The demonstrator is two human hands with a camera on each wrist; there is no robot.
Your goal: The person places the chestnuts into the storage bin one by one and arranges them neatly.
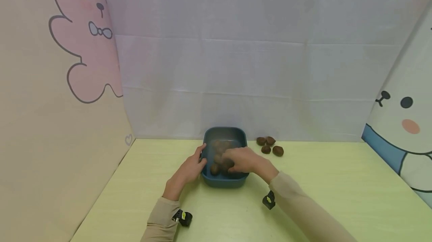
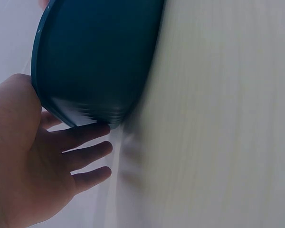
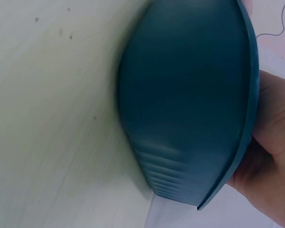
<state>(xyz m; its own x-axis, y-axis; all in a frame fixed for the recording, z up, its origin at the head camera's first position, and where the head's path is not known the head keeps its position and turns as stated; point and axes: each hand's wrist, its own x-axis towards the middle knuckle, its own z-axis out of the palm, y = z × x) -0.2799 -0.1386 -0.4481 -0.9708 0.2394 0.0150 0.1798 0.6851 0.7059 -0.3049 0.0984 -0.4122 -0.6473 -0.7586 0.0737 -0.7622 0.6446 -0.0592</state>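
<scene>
A dark blue plastic bin (image 1: pixel 224 184) stands on the table with several brown chestnuts (image 1: pixel 215 169) inside, partly blurred. My left hand (image 1: pixel 189 168) holds the bin's left side at the rim. In the left wrist view, the spread fingers (image 2: pixel 88 154) of that hand lie along the bin's outer wall (image 2: pixel 99 57). My right hand (image 1: pixel 243 159) reaches over the right rim into the bin, fingers bent down, with a dark chestnut (image 1: pixel 227 165) between fingers and thumb. In the right wrist view the bin's wall (image 3: pixel 185 95) hides the fingertips of the right hand (image 3: pixel 275 142).
Several loose chestnuts (image 1: pixel 278 151) lie on the table to the right of the bin, near the back edge. The pale yellow-green table (image 1: pixel 337 182) meets a white cloth wall (image 1: pixel 256 69) behind. Printed side panels (image 1: pixel 411 133) stand at left and right.
</scene>
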